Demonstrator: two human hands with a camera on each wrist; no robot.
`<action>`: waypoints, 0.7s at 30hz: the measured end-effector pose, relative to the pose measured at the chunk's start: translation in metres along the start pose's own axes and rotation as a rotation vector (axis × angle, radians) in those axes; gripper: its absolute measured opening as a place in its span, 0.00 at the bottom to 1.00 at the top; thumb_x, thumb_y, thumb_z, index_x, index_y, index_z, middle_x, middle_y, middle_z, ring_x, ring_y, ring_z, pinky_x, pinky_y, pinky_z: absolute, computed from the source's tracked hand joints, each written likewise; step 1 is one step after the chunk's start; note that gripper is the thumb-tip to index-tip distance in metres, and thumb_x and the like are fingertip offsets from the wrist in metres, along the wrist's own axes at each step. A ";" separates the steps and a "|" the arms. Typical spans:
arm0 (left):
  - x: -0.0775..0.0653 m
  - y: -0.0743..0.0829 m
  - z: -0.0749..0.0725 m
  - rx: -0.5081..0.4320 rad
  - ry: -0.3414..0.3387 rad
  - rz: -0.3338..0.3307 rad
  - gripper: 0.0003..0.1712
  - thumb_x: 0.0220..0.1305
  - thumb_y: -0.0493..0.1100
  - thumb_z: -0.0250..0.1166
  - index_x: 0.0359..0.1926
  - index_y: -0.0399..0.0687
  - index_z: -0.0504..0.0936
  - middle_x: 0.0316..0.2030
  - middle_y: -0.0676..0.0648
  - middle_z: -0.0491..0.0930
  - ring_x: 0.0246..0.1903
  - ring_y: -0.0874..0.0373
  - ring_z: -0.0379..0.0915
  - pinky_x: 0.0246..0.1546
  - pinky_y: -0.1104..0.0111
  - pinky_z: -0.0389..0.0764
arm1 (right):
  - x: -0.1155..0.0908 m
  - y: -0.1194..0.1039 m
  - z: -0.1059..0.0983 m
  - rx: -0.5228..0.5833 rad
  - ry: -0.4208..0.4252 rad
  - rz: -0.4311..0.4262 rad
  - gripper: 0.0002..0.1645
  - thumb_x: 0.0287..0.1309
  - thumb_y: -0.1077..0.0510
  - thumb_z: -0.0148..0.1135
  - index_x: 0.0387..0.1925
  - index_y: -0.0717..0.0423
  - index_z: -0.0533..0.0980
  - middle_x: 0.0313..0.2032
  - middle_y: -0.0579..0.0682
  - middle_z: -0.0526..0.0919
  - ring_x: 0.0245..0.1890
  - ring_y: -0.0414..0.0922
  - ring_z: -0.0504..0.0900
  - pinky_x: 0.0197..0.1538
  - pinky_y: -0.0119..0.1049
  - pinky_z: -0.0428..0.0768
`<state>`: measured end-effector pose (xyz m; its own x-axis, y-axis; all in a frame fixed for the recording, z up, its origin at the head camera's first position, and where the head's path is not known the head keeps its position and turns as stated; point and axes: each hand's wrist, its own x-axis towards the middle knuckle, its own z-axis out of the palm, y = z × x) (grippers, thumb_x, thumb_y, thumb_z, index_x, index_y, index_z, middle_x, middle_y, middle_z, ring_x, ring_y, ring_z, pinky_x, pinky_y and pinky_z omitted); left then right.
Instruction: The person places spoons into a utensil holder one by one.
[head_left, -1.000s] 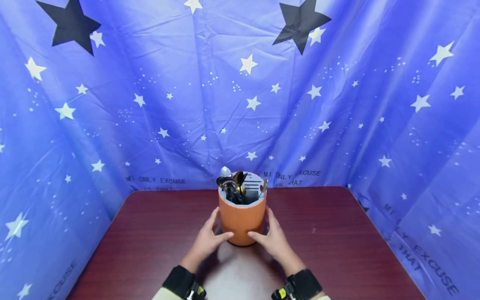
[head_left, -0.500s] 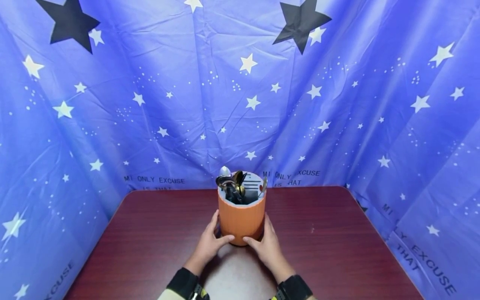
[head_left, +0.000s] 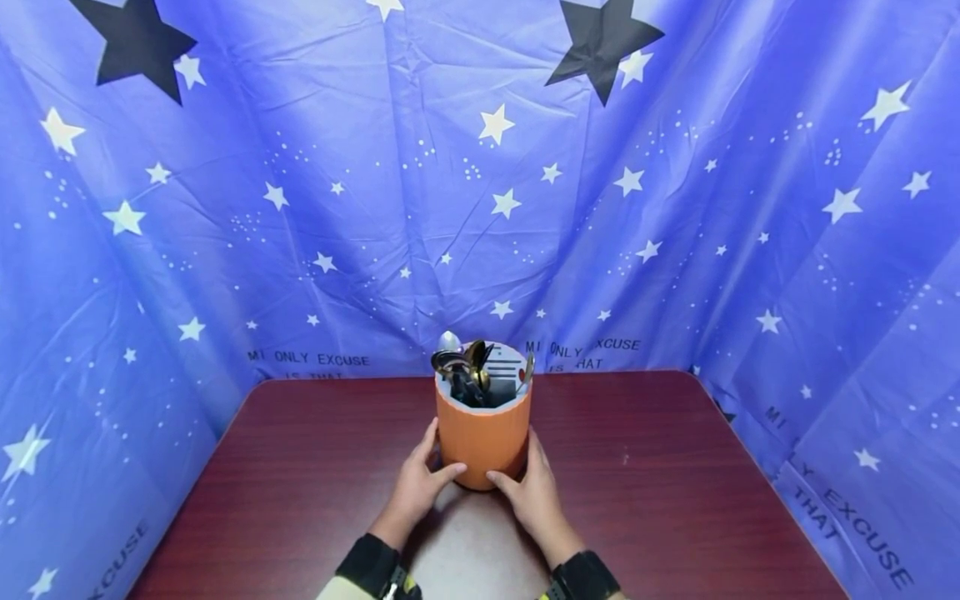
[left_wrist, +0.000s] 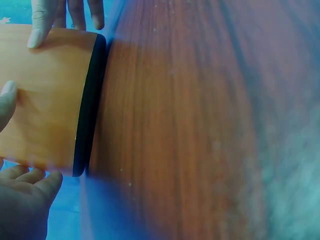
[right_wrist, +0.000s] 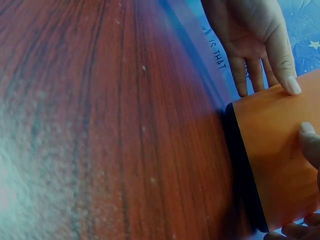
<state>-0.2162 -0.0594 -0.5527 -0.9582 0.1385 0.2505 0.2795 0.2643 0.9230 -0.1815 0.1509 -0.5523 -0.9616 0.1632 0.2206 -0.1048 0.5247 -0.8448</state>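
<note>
An orange cylindrical utensil holder (head_left: 483, 437) stands upright at the middle of the table, with a pale inner lining and a black base rim (left_wrist: 90, 110). Out of its top, on the left side, rise several spoons (head_left: 451, 343) and dark-handled utensils, their lower parts hidden inside. My left hand (head_left: 418, 483) grips its left side, thumb across the front. On the opposite side my right hand (head_left: 538, 492) holds it the same way, the two thumbs apart on the near face. Both wrist views show fingers along the holder's sides close to its base.
The dark red wooden table (head_left: 637, 483) has a bright glare patch near me. A blue curtain (head_left: 420, 208) with white and black stars hangs behind it and along both sides. Black bands (head_left: 369, 567) circle both wrists.
My right hand has shifted slightly left and inward on the holder, its thumb closer to the left one. The left thumb dipped, then rose a little. The holder stays about where it was.
</note>
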 end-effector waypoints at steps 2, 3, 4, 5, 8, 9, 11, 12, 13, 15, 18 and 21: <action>0.000 0.000 -0.001 0.006 0.002 -0.006 0.53 0.57 0.43 0.77 0.77 0.41 0.57 0.64 0.31 0.73 0.64 0.40 0.70 0.63 0.49 0.71 | 0.000 0.000 0.001 0.000 0.002 0.003 0.63 0.50 0.51 0.79 0.78 0.61 0.50 0.73 0.65 0.61 0.73 0.59 0.62 0.71 0.57 0.63; 0.000 0.000 -0.001 0.009 0.002 -0.007 0.53 0.57 0.43 0.77 0.77 0.40 0.57 0.64 0.31 0.73 0.64 0.40 0.71 0.63 0.49 0.72 | 0.000 0.000 0.001 -0.003 0.005 0.000 0.63 0.50 0.51 0.79 0.78 0.62 0.50 0.73 0.66 0.61 0.72 0.60 0.62 0.71 0.57 0.63; 0.000 0.000 -0.001 0.011 0.002 -0.008 0.53 0.57 0.43 0.77 0.77 0.40 0.57 0.64 0.31 0.73 0.64 0.40 0.71 0.63 0.49 0.72 | 0.000 0.000 0.001 -0.001 0.007 0.003 0.64 0.50 0.51 0.79 0.78 0.61 0.50 0.73 0.66 0.61 0.72 0.59 0.62 0.71 0.57 0.63; 0.000 0.000 -0.001 0.010 0.004 -0.012 0.53 0.57 0.43 0.77 0.77 0.40 0.57 0.64 0.32 0.74 0.63 0.41 0.71 0.63 0.49 0.72 | 0.000 0.000 0.002 0.001 0.008 0.010 0.64 0.50 0.51 0.79 0.78 0.61 0.50 0.73 0.65 0.61 0.73 0.59 0.62 0.71 0.57 0.63; 0.001 -0.001 0.000 0.002 0.008 -0.015 0.53 0.57 0.43 0.77 0.77 0.39 0.58 0.63 0.31 0.74 0.63 0.40 0.72 0.63 0.49 0.72 | 0.001 0.000 0.001 -0.001 0.014 0.011 0.63 0.50 0.52 0.80 0.78 0.61 0.51 0.72 0.65 0.63 0.72 0.59 0.63 0.71 0.57 0.63; 0.001 -0.001 0.000 -0.003 0.010 -0.018 0.53 0.57 0.43 0.77 0.77 0.39 0.58 0.63 0.31 0.74 0.63 0.40 0.72 0.63 0.49 0.71 | 0.001 0.000 0.001 -0.001 0.015 0.011 0.63 0.50 0.52 0.80 0.78 0.60 0.51 0.72 0.65 0.63 0.72 0.59 0.64 0.70 0.57 0.64; 0.002 -0.001 0.000 -0.014 0.012 -0.027 0.53 0.56 0.43 0.77 0.77 0.40 0.58 0.64 0.31 0.73 0.64 0.40 0.71 0.63 0.49 0.71 | 0.001 0.000 0.001 -0.001 0.013 0.013 0.63 0.50 0.52 0.80 0.78 0.60 0.51 0.72 0.65 0.63 0.72 0.59 0.64 0.70 0.56 0.64; 0.002 -0.002 0.001 -0.020 0.013 -0.028 0.53 0.56 0.42 0.77 0.77 0.39 0.58 0.64 0.31 0.73 0.64 0.40 0.70 0.63 0.49 0.71 | 0.001 0.000 0.001 -0.001 0.015 0.014 0.63 0.50 0.52 0.80 0.78 0.60 0.51 0.72 0.65 0.63 0.72 0.59 0.64 0.70 0.56 0.64; 0.002 -0.002 0.001 -0.025 0.013 -0.028 0.53 0.56 0.42 0.77 0.77 0.39 0.58 0.65 0.31 0.72 0.64 0.40 0.70 0.63 0.49 0.71 | 0.001 0.000 0.001 -0.001 0.016 0.015 0.63 0.49 0.52 0.80 0.78 0.60 0.52 0.72 0.65 0.64 0.72 0.58 0.64 0.70 0.56 0.64; 0.002 -0.003 0.001 -0.036 0.013 -0.029 0.53 0.56 0.42 0.78 0.76 0.39 0.58 0.65 0.30 0.72 0.65 0.40 0.69 0.63 0.49 0.70 | 0.001 0.000 0.001 0.001 0.019 0.019 0.63 0.49 0.52 0.80 0.78 0.59 0.52 0.72 0.65 0.64 0.71 0.58 0.64 0.71 0.56 0.64; 0.002 -0.003 0.001 -0.048 0.013 -0.027 0.53 0.55 0.41 0.78 0.76 0.38 0.58 0.66 0.31 0.70 0.66 0.41 0.68 0.64 0.50 0.70 | 0.000 0.000 0.001 -0.004 0.027 0.012 0.63 0.47 0.52 0.81 0.77 0.60 0.53 0.71 0.65 0.65 0.71 0.59 0.66 0.70 0.56 0.65; 0.002 -0.004 0.002 -0.050 0.012 -0.023 0.53 0.55 0.41 0.78 0.76 0.39 0.59 0.67 0.30 0.69 0.66 0.41 0.67 0.63 0.50 0.70 | 0.001 0.000 0.001 -0.004 0.028 0.015 0.63 0.47 0.52 0.81 0.77 0.60 0.53 0.71 0.66 0.65 0.71 0.59 0.66 0.70 0.56 0.65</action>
<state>-0.2192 -0.0583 -0.5560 -0.9650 0.1218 0.2322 0.2544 0.2194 0.9419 -0.1824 0.1506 -0.5526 -0.9557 0.1941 0.2214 -0.0894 0.5252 -0.8463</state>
